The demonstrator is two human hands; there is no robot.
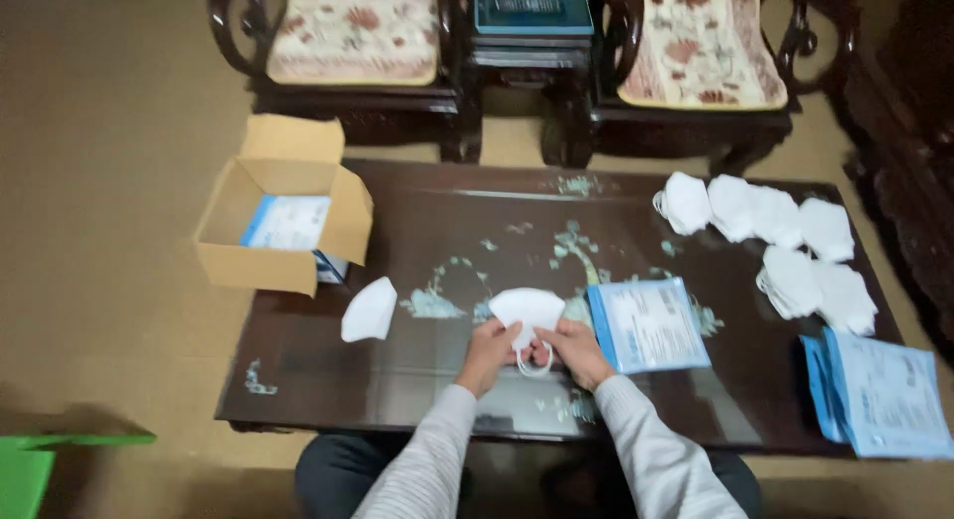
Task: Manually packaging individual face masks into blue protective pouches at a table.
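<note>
Currently, both hands are meeting near the front middle of the dark inlaid table (447, 380), each pinching the lower edge of one folded white mask (527, 306). The left hand (489, 348) is closing its fingers on the mask's left lower corner; the right hand (571, 348) is gripping the right lower corner, and an ear loop (535, 365) is hanging between the two hands. The mask is sitting just above the tabletop, at 12 o'clock from the hands.

At 9 o'clock from the held mask, a second single white mask (369, 309) is lying flat, apart from it. At 10 o'clock, an open cardboard box (283, 216) is overhanging the table's left edge, with a blue-and-white packet inside. At 3 o'clock, just beside the right hand, a blue-edged flat pouch (648, 324) is lying. At 2 o'clock, well apart, loose white masks (775, 241) are lying heaped. At 4 o'clock, a stack of blue pouches (879, 392) is resting on the table's corner.
</note>
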